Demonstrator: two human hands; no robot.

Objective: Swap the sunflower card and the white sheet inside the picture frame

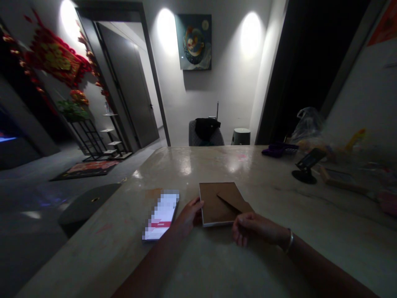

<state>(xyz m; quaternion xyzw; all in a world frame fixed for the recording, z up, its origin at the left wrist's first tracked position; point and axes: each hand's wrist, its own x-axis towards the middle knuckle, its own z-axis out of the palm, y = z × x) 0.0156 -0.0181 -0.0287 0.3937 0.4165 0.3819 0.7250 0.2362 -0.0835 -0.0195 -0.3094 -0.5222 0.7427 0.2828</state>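
Note:
A flat, brown-backed frame [214,207] with pale edges lies on the table in front of me. A narrow brown flap [231,203] stands slightly raised from its back, slanting toward the lower right. My left hand [190,215] grips the frame's left edge, thumb near the top side and the other fingers partly hidden. At the frame's lower right corner, my right hand [249,227] has its fingers curled, with thumb and forefinger at the flap's lower end. A phone [163,216] with a lit, pixelated screen lies left of my left hand.
The pale marble table [310,248] spreads around the frame. To the right are a black stand [305,176], a purple item [276,150], a wooden tray-like object [338,177] and a clear plastic bag [308,124]. A chair [194,134] stands beyond the far edge, a dark stool [89,203] at left.

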